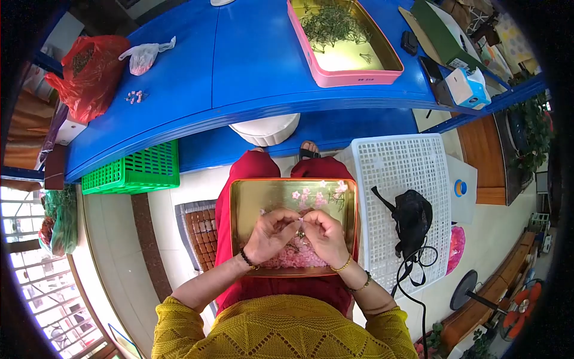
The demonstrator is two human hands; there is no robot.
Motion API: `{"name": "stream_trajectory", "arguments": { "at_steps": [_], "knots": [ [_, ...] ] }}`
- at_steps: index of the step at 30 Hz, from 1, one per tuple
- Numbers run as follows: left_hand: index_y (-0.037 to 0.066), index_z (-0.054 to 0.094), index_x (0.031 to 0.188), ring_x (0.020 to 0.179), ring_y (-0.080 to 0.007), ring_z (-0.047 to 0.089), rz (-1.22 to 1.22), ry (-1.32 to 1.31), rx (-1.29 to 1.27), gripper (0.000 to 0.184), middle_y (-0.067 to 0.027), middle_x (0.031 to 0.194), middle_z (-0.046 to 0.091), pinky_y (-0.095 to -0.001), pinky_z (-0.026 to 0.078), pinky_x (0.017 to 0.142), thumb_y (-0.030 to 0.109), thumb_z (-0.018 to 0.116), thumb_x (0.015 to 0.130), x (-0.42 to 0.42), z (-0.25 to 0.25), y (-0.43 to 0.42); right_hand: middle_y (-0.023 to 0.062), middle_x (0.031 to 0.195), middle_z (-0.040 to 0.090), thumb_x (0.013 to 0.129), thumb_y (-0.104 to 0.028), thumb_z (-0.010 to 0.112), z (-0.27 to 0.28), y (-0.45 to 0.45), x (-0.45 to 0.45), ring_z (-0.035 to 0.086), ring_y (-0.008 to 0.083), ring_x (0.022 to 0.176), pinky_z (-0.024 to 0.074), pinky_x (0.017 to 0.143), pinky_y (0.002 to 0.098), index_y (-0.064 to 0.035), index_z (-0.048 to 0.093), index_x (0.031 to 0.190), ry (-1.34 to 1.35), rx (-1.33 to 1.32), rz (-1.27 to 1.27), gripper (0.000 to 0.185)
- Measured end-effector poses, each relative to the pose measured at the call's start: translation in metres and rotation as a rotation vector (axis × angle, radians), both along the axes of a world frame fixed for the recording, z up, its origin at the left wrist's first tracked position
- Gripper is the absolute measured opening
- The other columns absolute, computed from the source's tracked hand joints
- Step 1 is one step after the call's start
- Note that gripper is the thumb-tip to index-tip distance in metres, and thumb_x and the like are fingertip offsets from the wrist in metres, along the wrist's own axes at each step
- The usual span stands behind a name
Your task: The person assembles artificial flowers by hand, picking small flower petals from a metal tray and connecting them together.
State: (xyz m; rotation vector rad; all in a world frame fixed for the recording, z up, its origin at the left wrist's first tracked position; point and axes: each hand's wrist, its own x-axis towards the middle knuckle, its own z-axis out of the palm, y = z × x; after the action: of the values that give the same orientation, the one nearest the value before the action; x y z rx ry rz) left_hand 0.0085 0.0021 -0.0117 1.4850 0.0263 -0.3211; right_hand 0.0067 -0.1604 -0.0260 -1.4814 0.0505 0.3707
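A gold-coloured tray [251,194] with an orange rim rests on the lap. My left hand [275,236] and my right hand [326,236] meet over its middle, fingertips pinched close together. Something small and pale shows between them, too small to name for certain. Below the hands, many loose pink blossoms [293,257] cover the near part of the tray. A few pink flowers [320,199] on thin green stems lie at its far right.
On the blue table [251,66] are a pink-rimmed tray [353,78] of green stems, a red plastic bag [95,78], a small white bag [143,58] and a phone [431,70]. A white crate [388,161] holding a black bag [412,218] stands at right.
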Motion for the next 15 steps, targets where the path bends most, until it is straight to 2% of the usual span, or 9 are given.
{"name": "stream_trajectory", "arguments": {
  "at_steps": [4,7,10,15],
  "knots": [
    [-0.001,0.061,0.100,0.070,-0.0006,0.050,-0.090,0.187,0.008,0.010,0.0027,0.084,0.060,-0.0174,0.042,0.058,0.000,0.058,0.090,0.0015,0.0061,0.0072,-0.0055,0.073,0.055,0.087,0.000,0.061,0.0050,-0.0012,0.0001,0.043,-0.0006,0.060,0.0347,0.052,0.0162,-0.0009,0.060,0.088,-0.028,-0.054,0.018,0.001],
    [-0.001,0.062,0.099,0.071,-0.0011,0.051,-0.077,0.108,0.053,0.010,0.0018,0.083,0.060,-0.0182,0.043,0.059,0.000,0.058,0.090,0.0014,0.0063,0.0073,-0.0057,0.072,0.055,0.087,0.000,0.061,0.0028,-0.0004,-0.0006,0.043,-0.0007,0.061,0.0350,0.052,0.0164,-0.0010,0.060,0.088,-0.035,-0.045,0.009,0.002],
    [0.001,0.064,0.096,0.061,-0.0028,0.052,-0.014,0.008,0.037,0.008,0.0025,0.072,0.058,-0.0192,0.041,0.053,0.005,0.060,0.091,0.0007,0.0022,0.0035,-0.0055,0.072,0.055,0.087,0.000,0.061,0.0037,0.0006,-0.0007,0.044,-0.0006,0.061,0.0359,0.053,0.0167,-0.0012,0.060,0.088,-0.044,-0.053,0.009,0.002],
    [0.002,0.064,0.093,0.061,-0.0038,0.052,-0.048,0.044,0.034,0.005,0.0023,0.072,0.057,-0.0199,0.041,0.053,0.005,0.062,0.089,0.0028,0.0003,0.0048,-0.0044,0.074,0.057,0.087,-0.001,0.061,0.0036,-0.0007,-0.0011,0.046,-0.0003,0.063,0.0378,0.055,0.0168,-0.0011,0.059,0.088,-0.024,-0.059,0.024,0.002]
  ]
}}
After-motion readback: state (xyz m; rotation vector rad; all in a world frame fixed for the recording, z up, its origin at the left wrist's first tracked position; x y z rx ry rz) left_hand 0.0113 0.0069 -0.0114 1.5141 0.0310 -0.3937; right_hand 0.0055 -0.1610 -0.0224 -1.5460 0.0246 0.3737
